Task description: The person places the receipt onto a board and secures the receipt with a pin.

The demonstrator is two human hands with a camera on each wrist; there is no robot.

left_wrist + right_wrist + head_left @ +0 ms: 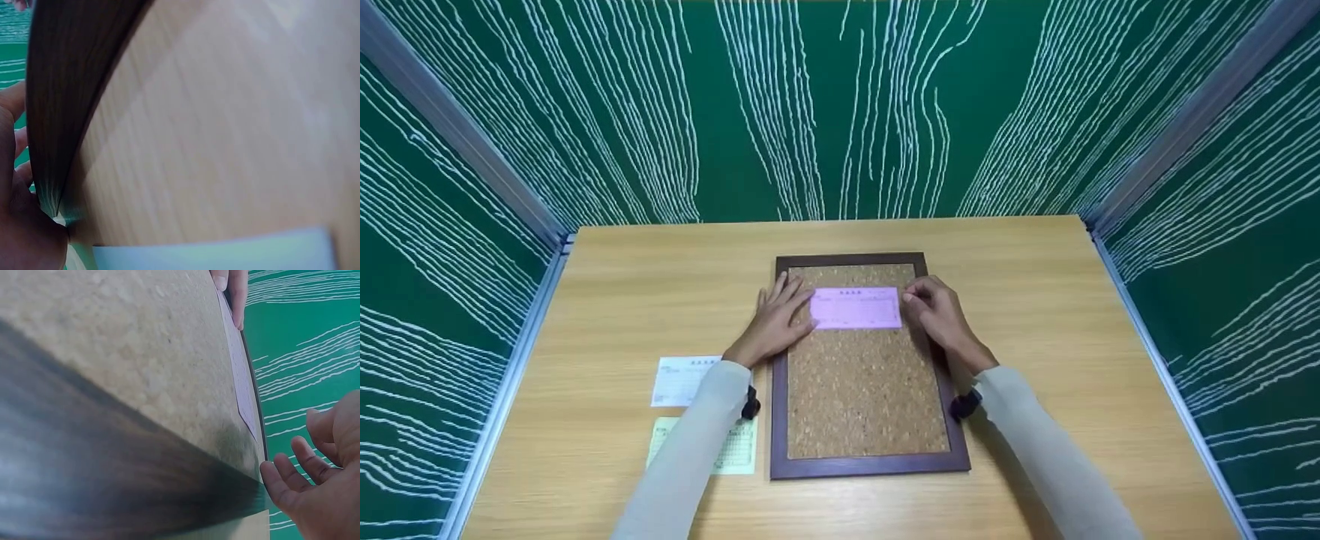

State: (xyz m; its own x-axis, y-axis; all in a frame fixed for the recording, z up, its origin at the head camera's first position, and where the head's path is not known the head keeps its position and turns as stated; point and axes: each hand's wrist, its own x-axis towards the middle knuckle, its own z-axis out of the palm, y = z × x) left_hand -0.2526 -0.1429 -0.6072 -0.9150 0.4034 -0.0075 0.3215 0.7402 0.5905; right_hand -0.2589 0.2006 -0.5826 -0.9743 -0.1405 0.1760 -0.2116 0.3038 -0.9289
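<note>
A pink printed slip (856, 308) lies across the upper part of a cork board (866, 390) with a dark brown frame (870, 466). My left hand (778, 313) rests at its left edge, fingers spread over the board's left side and the thumb at the slip's lower left corner. Beside the slip's right edge is my right hand (941, 311), its fingers loosely bent above the frame's right side. In the right wrist view, nothing shows between the right fingers (275, 484), and they look apart from the slip.
Left of the board, a white printed slip (675, 381) and a green printed slip (737, 450) lie on the wooden table (607, 300), both partly covered by the left sleeve. Green panels (885, 112) with white wavy lines stand around the table's back and sides.
</note>
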